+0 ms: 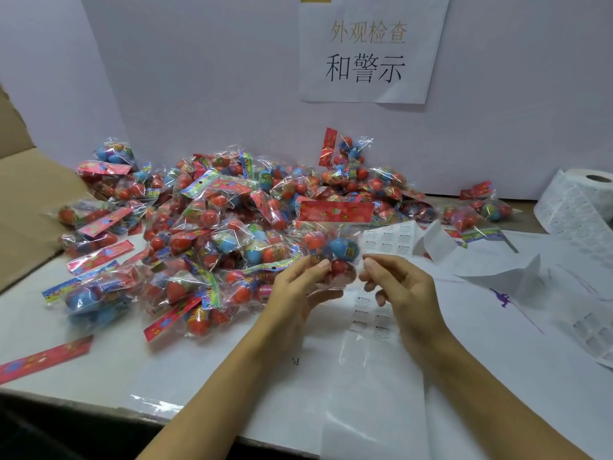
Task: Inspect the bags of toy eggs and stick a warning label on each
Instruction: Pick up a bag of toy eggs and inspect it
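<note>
White table (139,366), bags heaped behind. Left hand (295,290) curls round one bag (331,247); right hand (401,287) pinches, perhaps a label.

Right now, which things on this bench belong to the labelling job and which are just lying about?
Part of the job:
- bag of toy eggs, held by the left hand
- right hand, fingers pinched beside it
- label sheet
- label roll
- pile of bags

Lying about:
- loose red card strip
- cardboard box
- wall sign
</note>
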The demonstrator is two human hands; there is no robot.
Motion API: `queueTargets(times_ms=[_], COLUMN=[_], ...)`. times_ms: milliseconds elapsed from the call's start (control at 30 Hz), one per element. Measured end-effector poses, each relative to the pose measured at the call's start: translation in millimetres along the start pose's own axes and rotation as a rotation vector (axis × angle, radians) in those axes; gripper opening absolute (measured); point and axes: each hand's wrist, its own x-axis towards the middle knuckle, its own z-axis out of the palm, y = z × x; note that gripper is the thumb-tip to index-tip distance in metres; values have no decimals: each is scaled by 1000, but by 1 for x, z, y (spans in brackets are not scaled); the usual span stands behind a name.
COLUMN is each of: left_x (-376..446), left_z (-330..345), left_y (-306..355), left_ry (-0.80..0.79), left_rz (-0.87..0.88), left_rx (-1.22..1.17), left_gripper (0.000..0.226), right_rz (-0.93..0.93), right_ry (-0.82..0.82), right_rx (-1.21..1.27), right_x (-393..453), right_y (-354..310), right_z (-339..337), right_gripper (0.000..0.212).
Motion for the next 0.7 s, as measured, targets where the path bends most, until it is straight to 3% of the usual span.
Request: queueTargets(times_ms=[100, 167, 267, 400, 533, 700], left_x=[1, 3, 4, 1, -1, 0], left_z=[0, 0, -3, -4, -6, -8], left_y=[0, -2, -5, -9, -8, -4], left_ry=[-41, -22, -12, -88, -132, -127], left_rz=[-52, -57, -45, -24, -9, -8], left_rx=[-59, -77, -84, 46, 100, 93], left_gripper=[27, 22, 16, 36, 32, 45], right_rz=[121, 188, 131, 69, 169, 288], right_ry=[18, -70, -163, -138, -198, -264], right_rx=[-98, -87, -179, -197, -162, -142], right_x=[1, 0, -2, -3, 2, 4], right_y=[2, 1, 0, 1, 1, 3], right_z=[0, 0, 2, 1, -5, -9], right_gripper=[30, 40, 38, 31, 36, 50])
